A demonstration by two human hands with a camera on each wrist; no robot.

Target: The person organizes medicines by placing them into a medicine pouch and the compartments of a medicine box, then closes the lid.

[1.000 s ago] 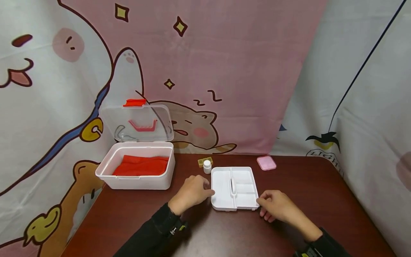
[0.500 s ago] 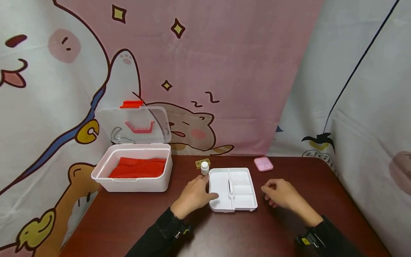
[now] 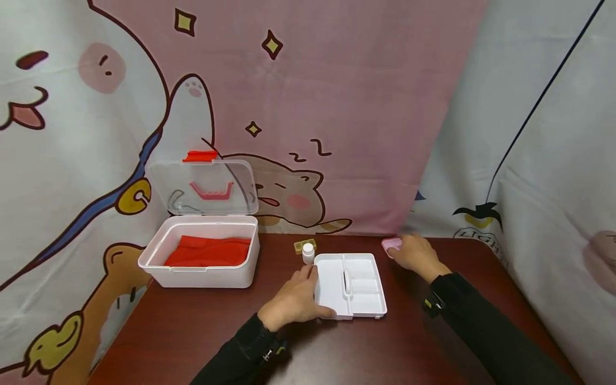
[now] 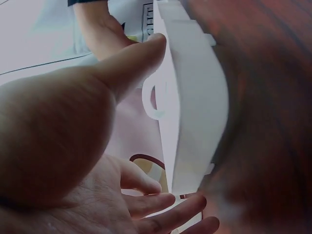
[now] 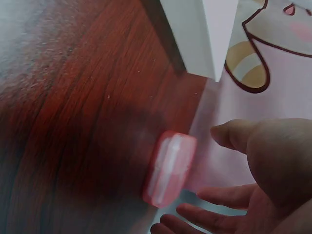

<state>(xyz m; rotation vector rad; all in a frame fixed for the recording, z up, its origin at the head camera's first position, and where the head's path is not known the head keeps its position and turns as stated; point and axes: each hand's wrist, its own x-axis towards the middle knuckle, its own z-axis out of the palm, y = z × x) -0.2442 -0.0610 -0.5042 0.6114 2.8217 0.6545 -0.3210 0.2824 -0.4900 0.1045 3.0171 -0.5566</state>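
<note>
A flat white compartment case (image 3: 368, 271) with a raised handle strip lies on the table. My left hand (image 3: 294, 300) is spread along its left side, the thumb at the near left corner and the fingers by the far one. In the left wrist view the thumb tip overlaps the edge of the case (image 4: 200, 97). My right hand (image 3: 417, 255) is over a small pink box (image 3: 391, 245) at the back right, partly covering it. The right wrist view shows the pink box (image 5: 170, 168) just off the fingertips, thumb and fingers spread apart with nothing between them.
A white storage box (image 3: 207, 277) holding red cloth (image 3: 207, 251) stands at the left, its clear lid (image 3: 202, 174) raised. Behind the case are a small white bottle (image 3: 308, 254) and a yellowish little box (image 3: 300, 247). A printed curtain (image 3: 356, 107) hangs behind the table.
My right hand has left the right side of the white case and moved back to the pink box. The left thumb has slid toward the case's near corner.
</note>
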